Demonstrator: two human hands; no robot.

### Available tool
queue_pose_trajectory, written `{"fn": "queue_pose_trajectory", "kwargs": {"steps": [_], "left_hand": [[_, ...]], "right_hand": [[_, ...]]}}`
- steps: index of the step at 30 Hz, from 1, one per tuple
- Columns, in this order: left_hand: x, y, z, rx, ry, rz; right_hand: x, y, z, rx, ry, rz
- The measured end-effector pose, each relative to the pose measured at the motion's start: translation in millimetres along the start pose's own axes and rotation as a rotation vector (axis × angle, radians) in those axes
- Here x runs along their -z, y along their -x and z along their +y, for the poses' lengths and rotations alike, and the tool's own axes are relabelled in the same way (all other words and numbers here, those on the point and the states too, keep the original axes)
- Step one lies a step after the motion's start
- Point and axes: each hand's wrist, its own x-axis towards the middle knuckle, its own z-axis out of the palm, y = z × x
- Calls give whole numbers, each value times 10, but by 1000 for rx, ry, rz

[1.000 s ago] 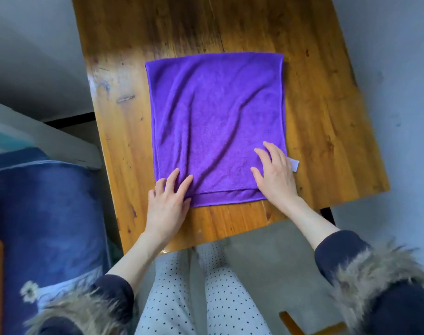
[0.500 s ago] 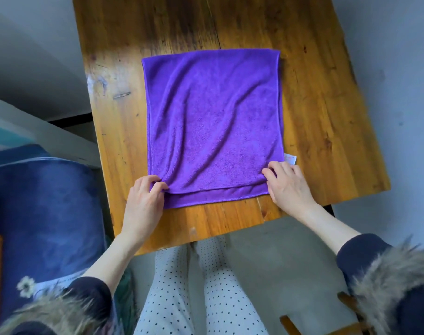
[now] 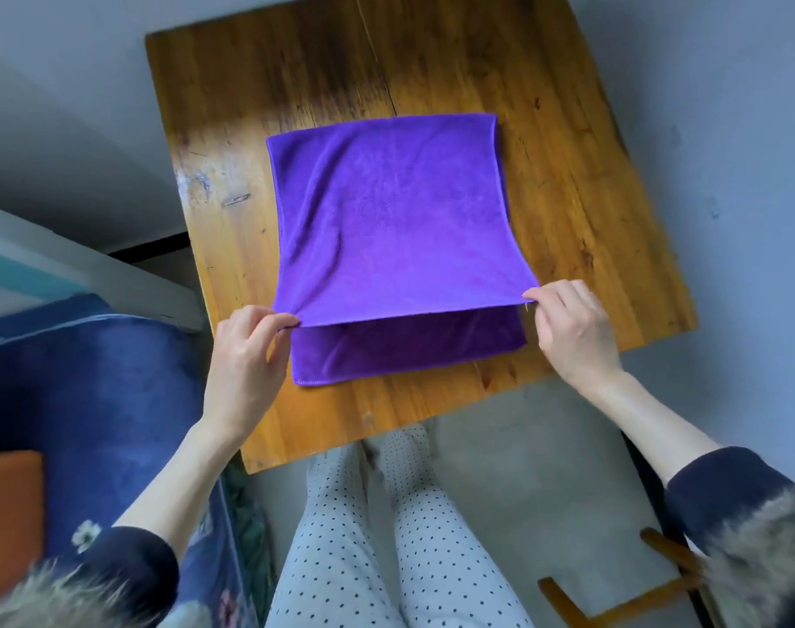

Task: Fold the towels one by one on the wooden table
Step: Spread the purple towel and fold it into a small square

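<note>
A purple towel point(image 3: 395, 219) lies folded in two layers on the wooden table point(image 3: 590, 183). My left hand point(image 3: 243, 355) pinches the near left corner of the top layer between thumb and forefinger. My right hand point(image 3: 572, 328) pinches the near right corner of the same layer. The top layer's near edge is lifted off the table and stretched between my hands. Beneath it the lower layer shows darker, flat on the wood, its near edge close to the table's front edge.
A blue cushioned seat point(image 3: 92, 401) with an orange item point(image 3: 6, 514) stands at the left of the table. A wooden stool frame point(image 3: 635, 596) sits on the grey floor at the lower right. My legs in dotted trousers point(image 3: 377, 537) are below the table's front edge.
My hands went from lying flat on the towel's near edge to pinching its two near corners. They have lifted the top layer, baring the lower layer.
</note>
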Motion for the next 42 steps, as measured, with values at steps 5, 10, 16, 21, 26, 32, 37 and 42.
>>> {"fn": "queue_pose_trajectory", "kwargs": {"steps": [5,10,16,21,26,32,37,42], "left_hand": [[24,161,61,-28,-15,-40],[-132,398,-15,-60,-74,-375],[-279,355,-18,-44,-141,-500],[-282,353,17,-93,-201,-521],[-346,340,48,-74,-256,-529],[-189,151,91,52,-42,-439],[-35,-51,164,-57,-39,-436],[-42,-303,274,-42,-99,-403]], "right_hand": [[138,78,-85,44,-39,5],[-93,304,-31,209,43,-252],[-329,412,-59,70,130,-447],[-431,393,-90,131,335,-441],[-480,339,-164,212,526,-405],[-362,182,-51,274,276,-452],[-329,306,-83,208,340,-524],[-457,333,-225,82,393,-459]]}}
